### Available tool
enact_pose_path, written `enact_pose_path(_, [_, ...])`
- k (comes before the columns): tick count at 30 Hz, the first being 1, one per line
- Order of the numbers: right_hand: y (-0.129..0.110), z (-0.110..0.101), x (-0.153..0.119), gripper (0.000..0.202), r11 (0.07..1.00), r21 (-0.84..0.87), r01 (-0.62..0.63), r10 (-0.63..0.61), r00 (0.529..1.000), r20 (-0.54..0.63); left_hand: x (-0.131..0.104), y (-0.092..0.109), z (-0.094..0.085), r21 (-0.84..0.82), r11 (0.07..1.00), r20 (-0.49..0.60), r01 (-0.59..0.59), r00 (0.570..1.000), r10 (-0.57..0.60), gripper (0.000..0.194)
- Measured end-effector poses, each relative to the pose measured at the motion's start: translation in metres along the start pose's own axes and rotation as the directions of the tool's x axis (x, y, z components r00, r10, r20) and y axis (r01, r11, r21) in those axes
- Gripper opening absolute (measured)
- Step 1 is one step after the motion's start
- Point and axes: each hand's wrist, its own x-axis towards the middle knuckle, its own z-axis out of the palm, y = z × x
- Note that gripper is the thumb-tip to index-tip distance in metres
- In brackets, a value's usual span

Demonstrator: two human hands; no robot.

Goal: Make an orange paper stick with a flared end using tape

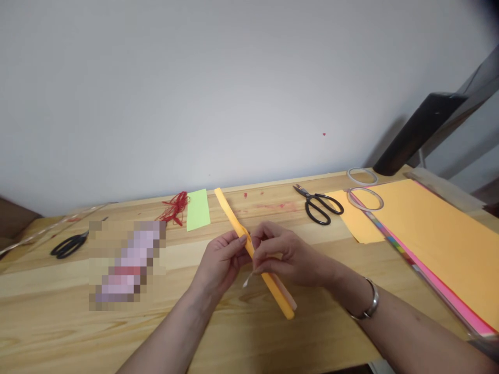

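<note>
A long, narrow strip of folded or rolled orange paper (278, 297) slants across the middle, its upper end toward the wall and its lower end toward me. My left hand (222, 262) grips it near its middle, thumb on top. Against the strip's right side is my right hand (286, 254), fingers bent and pinched together at the same spot. A thin, pale piece (246, 281) sticks out below the right fingertips; what it is I cannot make out.
Black-handled scissors (317, 205) lie behind my right hand, another pair (72, 244) at far left. Red string (175, 208) and green paper (198, 210) lie behind my left hand. Tape rolls (365, 199) and large orange sheets (436, 234) are at right. A blurred-out item (132, 259) is at left.
</note>
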Motion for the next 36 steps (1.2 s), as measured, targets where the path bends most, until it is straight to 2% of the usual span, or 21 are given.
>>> enact_pose_path(3, [-0.005, -0.001, 0.000, 0.007, 0.999, -0.012, 0.033, -0.032, 0.995, 0.094, 0.002, 0.000, -0.003, 0.008, 1.000, 0.003, -0.018, 1.000, 0.018, 0.016])
enact_pose_path(5, [-0.006, -0.002, 0.001, 0.005, 0.996, 0.079, 0.042, -0.050, 0.993, 0.108, 0.003, 0.000, -0.004, 0.010, 1.000, 0.017, -0.018, 1.000, 0.018, 0.014])
enact_pose_path(7, [-0.003, -0.003, 0.003, 0.008, 0.978, 0.206, -0.021, 0.024, 1.000, -0.008, 0.003, -0.001, -0.004, -0.015, 1.000, 0.045, -0.002, 0.999, 0.003, 0.013])
enact_pose_path(8, [0.001, -0.003, 0.004, 0.010, 0.961, 0.261, -0.094, 0.126, 0.986, -0.108, 0.002, -0.001, -0.003, -0.034, 0.999, 0.060, 0.017, 0.998, -0.015, 0.014])
enact_pose_path(9, [0.005, -0.004, 0.005, 0.013, 0.932, 0.314, -0.181, 0.254, 0.944, -0.208, 0.002, -0.002, -0.002, -0.054, 0.998, 0.079, 0.042, 0.996, -0.038, 0.015])
enact_pose_path(10, [0.009, -0.004, 0.006, 0.015, 0.890, 0.366, -0.272, 0.385, 0.879, -0.282, 0.000, -0.002, -0.001, -0.071, 0.995, 0.099, 0.071, 0.993, -0.064, 0.015])
enact_pose_path(11, [0.013, -0.004, 0.007, 0.018, 0.837, 0.418, -0.353, 0.496, 0.812, -0.308, -0.001, -0.003, 0.001, -0.083, 0.992, 0.122, 0.099, 0.989, -0.089, 0.015])
enact_pose_path(12, [0.017, -0.003, 0.007, 0.021, 0.783, 0.466, -0.412, 0.574, 0.768, -0.284, -0.002, -0.003, 0.003, -0.087, 0.988, 0.148, 0.129, 0.982, -0.115, 0.015])
enact_pose_path(13, [0.020, -0.003, 0.007, 0.024, 0.734, 0.507, -0.452, 0.618, 0.753, -0.224, -0.004, -0.004, 0.005, -0.085, 0.984, 0.177, 0.154, 0.975, -0.137, 0.015])
enact_pose_path(15, [0.023, -0.002, 0.007, 0.025, 0.667, 0.572, -0.476, 0.621, 0.780, -0.075, -0.006, -0.005, 0.009, -0.073, 0.979, 0.234, 0.191, 0.957, -0.169, 0.013])
enact_pose_path(17, [0.023, -0.001, 0.005, 0.022, 0.623, 0.631, -0.463, 0.571, 0.820, 0.037, -0.008, -0.006, 0.010, -0.065, 0.975, 0.273, 0.211, 0.944, -0.186, 0.010])
enact_pose_path(21, [0.022, 0.000, 0.002, 0.019, 0.539, 0.715, -0.445, 0.522, 0.843, 0.131, -0.009, -0.008, 0.010, -0.066, 0.972, 0.317, 0.227, 0.928, -0.195, 0.007])
enact_pose_path(25, [0.022, -0.001, 0.001, 0.020, 0.536, 0.728, -0.428, 0.531, 0.841, 0.103, -0.012, -0.009, 0.010, -0.065, 0.967, 0.342, 0.247, 0.916, -0.211, 0.010])
enact_pose_path(31, [0.025, -0.010, 0.005, 0.025, 0.555, 0.729, -0.401, 0.607, 0.795, -0.024, -0.013, -0.014, 0.010, -0.036, 0.966, 0.380, 0.258, 0.897, -0.225, 0.012])
enact_pose_path(36, [0.024, -0.013, 0.007, 0.024, 0.597, 0.716, -0.362, 0.592, 0.801, -0.089, -0.013, -0.015, 0.009, 0.003, 0.962, 0.392, 0.273, 0.885, -0.252, 0.011])
